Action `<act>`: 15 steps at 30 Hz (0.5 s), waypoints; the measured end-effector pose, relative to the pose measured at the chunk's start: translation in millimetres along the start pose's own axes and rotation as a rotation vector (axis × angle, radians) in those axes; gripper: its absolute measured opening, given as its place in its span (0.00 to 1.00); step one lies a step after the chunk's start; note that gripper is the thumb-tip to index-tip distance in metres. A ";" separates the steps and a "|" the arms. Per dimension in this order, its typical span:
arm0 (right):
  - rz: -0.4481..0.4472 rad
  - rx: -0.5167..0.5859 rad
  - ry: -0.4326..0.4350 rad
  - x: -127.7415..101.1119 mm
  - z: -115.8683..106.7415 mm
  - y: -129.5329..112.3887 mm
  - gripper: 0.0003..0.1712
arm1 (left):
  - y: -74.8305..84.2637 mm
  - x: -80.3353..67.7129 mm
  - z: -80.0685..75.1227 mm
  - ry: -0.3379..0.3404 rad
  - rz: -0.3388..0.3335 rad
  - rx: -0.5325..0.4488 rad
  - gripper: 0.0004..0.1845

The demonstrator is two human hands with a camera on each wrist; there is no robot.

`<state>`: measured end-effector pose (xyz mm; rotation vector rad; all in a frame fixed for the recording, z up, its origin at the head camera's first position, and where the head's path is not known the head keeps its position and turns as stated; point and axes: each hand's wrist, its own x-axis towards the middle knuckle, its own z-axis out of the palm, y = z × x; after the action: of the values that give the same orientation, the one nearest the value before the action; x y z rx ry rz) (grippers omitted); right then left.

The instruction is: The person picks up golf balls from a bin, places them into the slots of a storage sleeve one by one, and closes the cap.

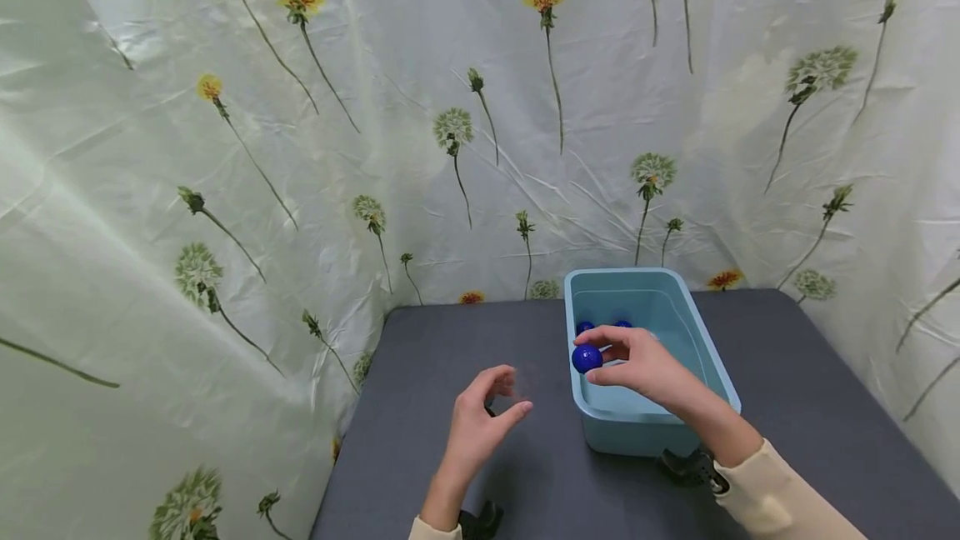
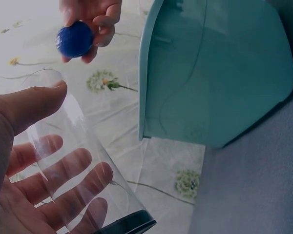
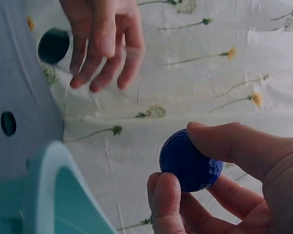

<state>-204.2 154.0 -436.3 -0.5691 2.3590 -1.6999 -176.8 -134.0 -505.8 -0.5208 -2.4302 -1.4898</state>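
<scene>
Head view: right hand (image 1: 643, 365) pinches a blue ball (image 1: 587, 358) between thumb and fingertips, over the near left rim of the light-blue tub (image 1: 711, 357) toward the table's (image 1: 810, 407) far edge. Left hand (image 1: 480, 423) curls round a clear tube (image 2: 83, 165).

Three dark blue dimpled balls: one (image 1: 587, 357) pinched in the right hand (image 1: 647, 367), two (image 1: 585, 327) in the bin. One light blue rectangular plastic bin (image 1: 718, 369) at the desk's (image 1: 810, 407) far edge. One clear plastic tube (image 2: 75, 161) in the left hand (image 1: 480, 423).
</scene>
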 end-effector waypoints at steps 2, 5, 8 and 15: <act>-0.021 0.009 -0.020 -1.3 4.8 0.1 0.25 | 1.9 -0.9 1.6 -0.009 -0.008 0.005 0.26; -0.043 0.019 -0.052 -3.0 10.6 0.4 0.24 | 4.7 -2.7 3.2 -0.019 0.001 0.030 0.26; -0.044 0.037 -0.061 -4.3 13.6 -0.5 0.25 | 8.0 -2.5 4.6 -0.029 0.034 0.050 0.26; -0.026 0.040 -0.064 -4.7 21.4 1.9 0.24 | 13.1 -4.0 6.0 -0.054 0.060 0.056 0.26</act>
<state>-192.5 137.7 -445.6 -0.6405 2.2786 -1.7097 -167.8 -123.9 -499.5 -0.6236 -2.4662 -1.3970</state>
